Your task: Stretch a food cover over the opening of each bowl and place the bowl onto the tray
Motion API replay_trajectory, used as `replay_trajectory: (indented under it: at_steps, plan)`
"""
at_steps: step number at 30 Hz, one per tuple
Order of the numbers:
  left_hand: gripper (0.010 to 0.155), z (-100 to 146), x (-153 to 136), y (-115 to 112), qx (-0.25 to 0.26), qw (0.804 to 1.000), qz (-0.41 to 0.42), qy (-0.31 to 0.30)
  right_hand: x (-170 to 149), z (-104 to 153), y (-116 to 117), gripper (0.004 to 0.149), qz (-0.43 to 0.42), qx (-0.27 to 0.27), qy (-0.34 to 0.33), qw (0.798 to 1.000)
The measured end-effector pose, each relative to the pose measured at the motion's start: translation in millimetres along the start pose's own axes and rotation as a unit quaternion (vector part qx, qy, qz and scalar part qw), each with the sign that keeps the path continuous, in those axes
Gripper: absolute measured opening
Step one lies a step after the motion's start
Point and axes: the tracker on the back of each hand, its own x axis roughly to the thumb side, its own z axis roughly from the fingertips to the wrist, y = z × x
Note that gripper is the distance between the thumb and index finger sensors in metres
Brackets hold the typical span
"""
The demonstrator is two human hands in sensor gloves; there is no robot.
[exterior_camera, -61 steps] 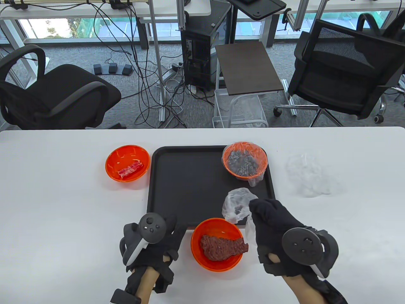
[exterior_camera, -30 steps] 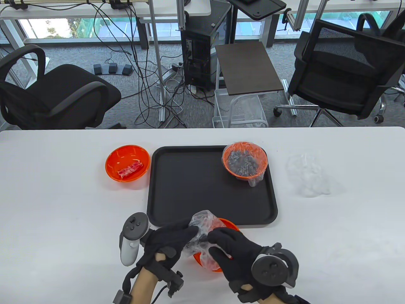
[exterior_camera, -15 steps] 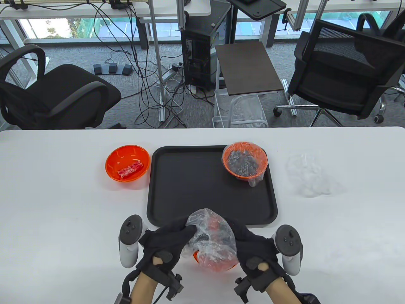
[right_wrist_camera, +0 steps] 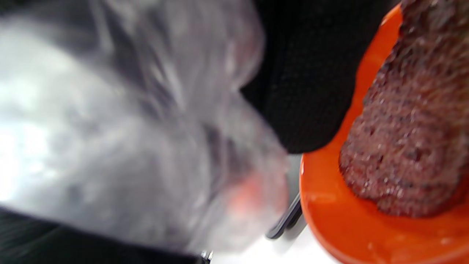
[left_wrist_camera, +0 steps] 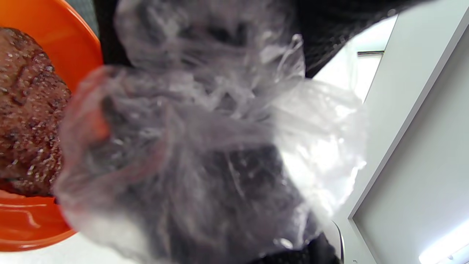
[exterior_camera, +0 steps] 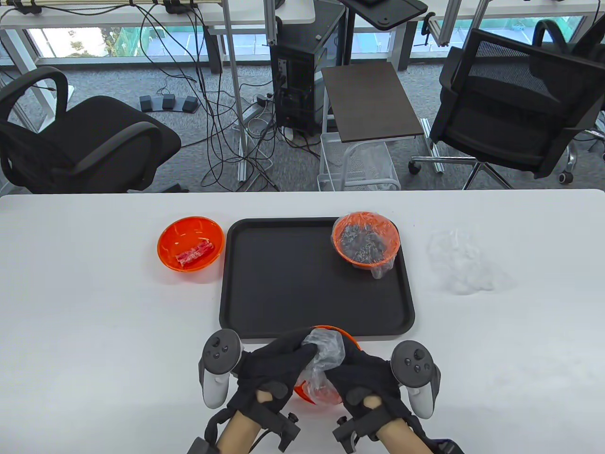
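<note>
Where cables trail, white table (exterior_camera: pixel 94 307), office chairs (exterior_camera: pixel 515 104)

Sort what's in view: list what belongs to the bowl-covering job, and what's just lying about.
Job: left hand and right hand gripping the food cover; meat bowl; uncovered bowl; covered bowl; tray; spare covers.

Lying about: office chairs; cables; wire basket.

Both hands and the bunched food cover (exterior_camera: pixel 326 352) hide most of the near orange bowl (exterior_camera: pixel 331 328).
</note>
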Motion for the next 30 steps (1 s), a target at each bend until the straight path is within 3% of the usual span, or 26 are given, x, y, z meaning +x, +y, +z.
replay_trajectory:
  at_steps: [8, 12, 18, 24, 30]
  plan:
    - [0.043, 8.1, 1.3, 14.5, 0.051, 0.999, -0.001, -0.001, 4.2, 5.4, -21.3, 0.045, 0.022, -0.041, -0.006, 0.999]
    - [0.044, 6.3, -6.1, 17.2, 0.017, 0.999, 0.029, 0.03, -0.1, 4.2, -32.5, 0.044, -0.025, -0.054, -0.015, 0.998]
    - [0.044, 5.7, -11.5, 19.8, 0.018, 0.998, -0.004, 0.061, -6.6, -1.9, -36.3, 0.046, -0.133, 0.015, -0.019, 0.991]
    - [0.044, 9.9, -15.1, 32.8, 0.054, 0.994, 0.079, 0.047, -7.2, -2.1, -32.5, 0.047, -0.088, 0.071, -0.015, 0.993]
    - [0.044, 12.5, -17.5, 40.9, 0.049, 0.981, 0.185, 0.025, -6.4, -2.5, -23.1, 0.048, -0.001, 0.13, -0.023, 0.991]
